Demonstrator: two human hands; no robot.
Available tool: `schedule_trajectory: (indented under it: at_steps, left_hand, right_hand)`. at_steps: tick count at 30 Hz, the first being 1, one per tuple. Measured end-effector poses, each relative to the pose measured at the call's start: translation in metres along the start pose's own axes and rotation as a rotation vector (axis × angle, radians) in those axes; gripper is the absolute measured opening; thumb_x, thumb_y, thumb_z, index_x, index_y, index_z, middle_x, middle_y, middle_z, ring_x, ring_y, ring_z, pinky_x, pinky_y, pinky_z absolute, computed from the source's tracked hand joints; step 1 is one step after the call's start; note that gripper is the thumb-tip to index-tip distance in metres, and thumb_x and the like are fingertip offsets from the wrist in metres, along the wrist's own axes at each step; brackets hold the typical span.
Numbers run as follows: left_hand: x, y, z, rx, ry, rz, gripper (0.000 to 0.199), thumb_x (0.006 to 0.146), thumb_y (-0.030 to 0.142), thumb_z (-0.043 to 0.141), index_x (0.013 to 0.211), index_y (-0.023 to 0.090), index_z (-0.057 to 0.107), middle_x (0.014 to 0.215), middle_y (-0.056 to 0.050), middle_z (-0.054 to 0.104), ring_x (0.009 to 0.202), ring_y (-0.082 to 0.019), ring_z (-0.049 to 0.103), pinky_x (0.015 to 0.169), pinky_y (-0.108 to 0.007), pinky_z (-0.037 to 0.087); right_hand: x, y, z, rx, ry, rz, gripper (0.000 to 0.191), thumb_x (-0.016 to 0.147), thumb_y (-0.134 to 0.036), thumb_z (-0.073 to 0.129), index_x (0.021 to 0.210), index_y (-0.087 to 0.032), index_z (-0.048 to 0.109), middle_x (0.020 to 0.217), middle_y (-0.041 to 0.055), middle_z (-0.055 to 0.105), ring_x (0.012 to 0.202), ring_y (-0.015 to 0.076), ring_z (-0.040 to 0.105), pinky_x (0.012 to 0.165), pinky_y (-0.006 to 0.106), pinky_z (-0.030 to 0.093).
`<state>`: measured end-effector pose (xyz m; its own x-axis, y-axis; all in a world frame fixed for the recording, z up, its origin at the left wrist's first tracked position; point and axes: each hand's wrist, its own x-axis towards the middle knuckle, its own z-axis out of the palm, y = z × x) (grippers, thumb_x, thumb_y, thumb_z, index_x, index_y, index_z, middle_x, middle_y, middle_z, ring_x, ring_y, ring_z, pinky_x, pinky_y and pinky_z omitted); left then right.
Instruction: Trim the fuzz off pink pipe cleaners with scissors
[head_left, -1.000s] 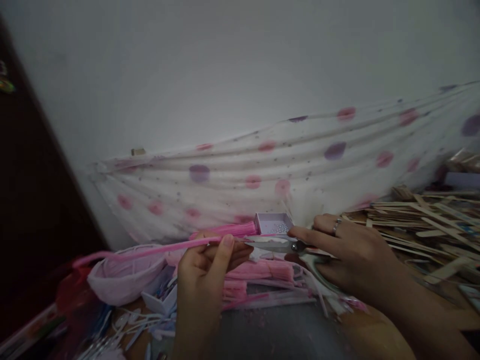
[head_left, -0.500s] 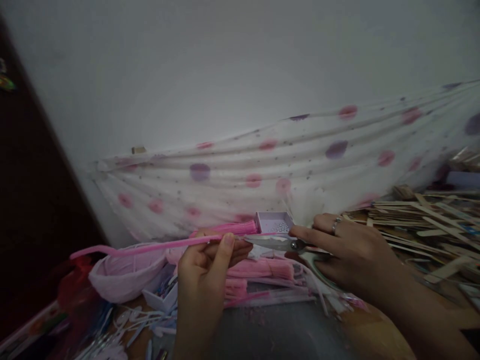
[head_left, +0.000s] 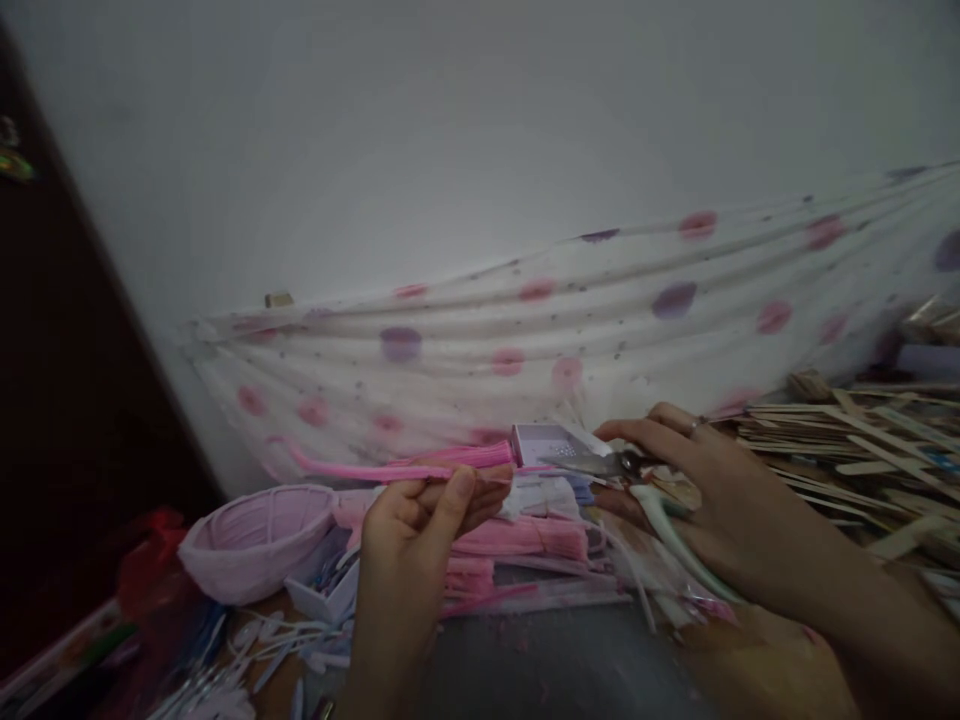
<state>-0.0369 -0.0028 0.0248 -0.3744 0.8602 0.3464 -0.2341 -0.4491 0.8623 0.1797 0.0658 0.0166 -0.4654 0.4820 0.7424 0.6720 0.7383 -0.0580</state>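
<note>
A pink fuzzy stem [head_left: 352, 471] is pinched between the thumb and fingers of my left hand [head_left: 427, 520], and its curved end sticks out to the left. My right hand [head_left: 682, 470] holds scissors [head_left: 667, 525] with pale green handles. The scissor blades are parted and point left, a little to the right of my left fingertips. Behind the blades sits a small white box [head_left: 536, 440] with tiny beads in it. Below the hands lie bundles of pink stems [head_left: 525, 537].
A lilac woven basket [head_left: 255, 545] and a small white tray [head_left: 326, 592] of small items are at the left. Many wooden sticks [head_left: 810, 430] are piled at the right. A dotted cloth [head_left: 465, 370] hangs along the wall. Clear plastic wrap [head_left: 652, 570] lies below the scissors.
The scissors and my right hand have moved right, away from my left fingers, and the blades have parted. The pink stem reaches less far left, its free end now higher.
</note>
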Motion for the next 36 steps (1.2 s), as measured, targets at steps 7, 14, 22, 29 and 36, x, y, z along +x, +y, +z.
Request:
schedule_trajectory:
  at_steps: [7,14,22,29,36]
  left_hand:
    - [-0.001,-0.002,0.001,-0.008,0.003,0.012,0.020,0.069,0.029,0.076,0.071,0.013,0.066,0.068,-0.007,0.074,0.067,-0.019,0.071,0.071,-0.029,0.060]
    - [-0.003,-0.001,0.004,0.020,0.050,0.063,0.013,0.072,0.023,0.072,0.072,0.013,0.065,0.065,-0.005,0.073,0.061,-0.016,0.070,0.066,-0.024,0.059]
    - [-0.002,0.000,0.003,0.067,0.067,0.101,0.013,0.073,0.024,0.071,0.075,0.014,0.063,0.066,-0.004,0.073,0.059,-0.016,0.070,0.065,-0.025,0.059]
    - [-0.002,0.001,0.002,0.085,0.045,0.085,0.014,0.073,0.024,0.071,0.075,0.014,0.062,0.066,-0.005,0.073,0.062,-0.018,0.071,0.068,-0.028,0.059]
    - [-0.002,-0.001,0.003,0.024,0.048,0.073,0.017,0.070,0.025,0.074,0.074,0.013,0.062,0.065,-0.004,0.073,0.061,-0.018,0.071,0.067,-0.028,0.060]
  right_hand:
    - [-0.001,-0.013,-0.003,-0.020,0.016,-0.089,0.034,0.085,-0.051,0.057,0.101,-0.023,0.066,0.083,0.0039,0.065,0.074,0.0191,0.061,0.064,0.031,0.045]
    - [-0.003,-0.010,0.003,-0.113,0.083,-0.148,0.021,0.085,-0.034,0.058,0.100,-0.022,0.067,0.080,0.0047,0.062,0.066,0.0182,0.057,0.056,0.029,0.040]
    - [0.000,-0.015,0.000,-0.172,0.169,-0.220,0.023,0.084,-0.020,0.049,0.095,-0.021,0.070,0.070,0.0035,0.060,0.059,0.0168,0.056,0.052,0.027,0.038]
    - [0.002,-0.016,0.003,-0.197,0.191,-0.234,0.025,0.083,-0.019,0.047,0.093,-0.020,0.070,0.069,0.0034,0.062,0.056,0.0149,0.056,0.051,0.026,0.037]
    - [0.001,-0.015,0.003,-0.237,0.217,-0.254,0.029,0.080,-0.013,0.045,0.092,-0.020,0.070,0.069,0.0033,0.062,0.056,0.0147,0.055,0.052,0.027,0.037]
